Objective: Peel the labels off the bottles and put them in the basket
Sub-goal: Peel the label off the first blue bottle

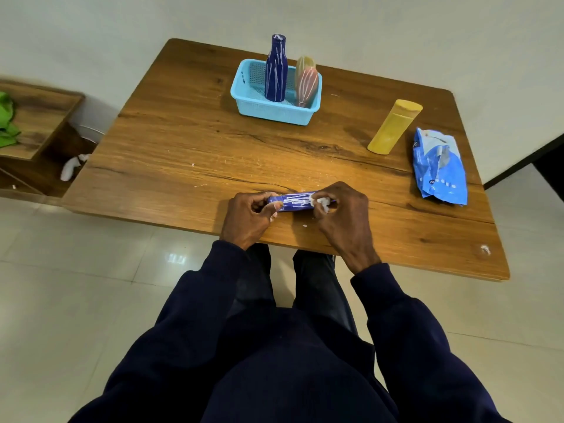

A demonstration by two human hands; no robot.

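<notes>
Head view: your left hand (pixel 248 215) pinches one end of the blue bottle (pixel 294 203) lying at the table's (pixel 183 141) six o'clock edge, steadying it while your right hand's (pixel 341 209) fingers pinch white label scraps. The basket (pixel 244 96) waits at twelve o'clock.

A basket (pixel 276 112) sat at the far middle of the worktop (pixel 183 141), with two bottles (pixel 276 68) standing upright inside it. To its right stood another bottle (pixel 393 128), and a pouch (pixel 439 169) lay just right of that. At the near edge, a bottle (pixel 294 203) lay on its side between both hands (pixel 248 219). A shelf (pixel 36 129) stood left of the worktop.
</notes>
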